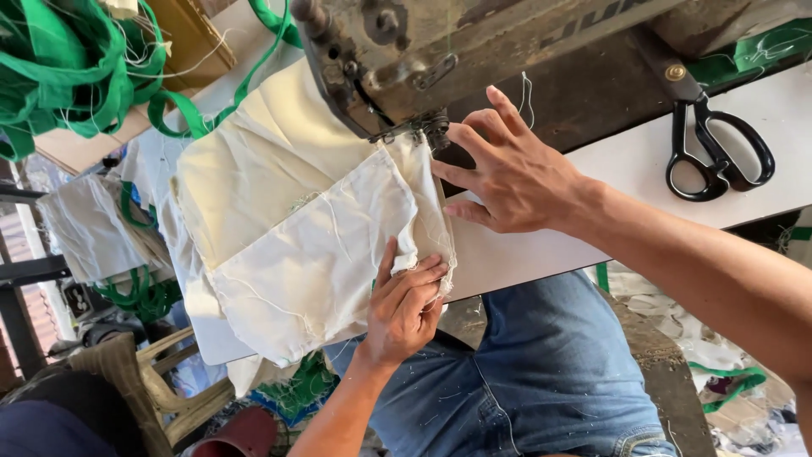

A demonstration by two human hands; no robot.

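Note:
A cream cloth piece [304, 245], several layers folded together, lies on the white sewing table [643, 161], and its top corner sits under the presser foot [431, 127] of an old dark sewing machine [397, 51]. My left hand [404, 309] pinches the cloth's near frayed edge at the table's front. My right hand [507, 173] lies flat with spread fingers just right of the presser foot, its fingertips touching the folded cloth edge. It holds nothing.
Black-handled scissors [719, 152] lie on the table at the right. Green strap webbing [68, 68] is piled at the top left beside a cardboard box [190, 38]. More cream cloth [85, 224] hangs at the left. My jeans-clad lap [541, 372] is below the table, with scraps on the floor.

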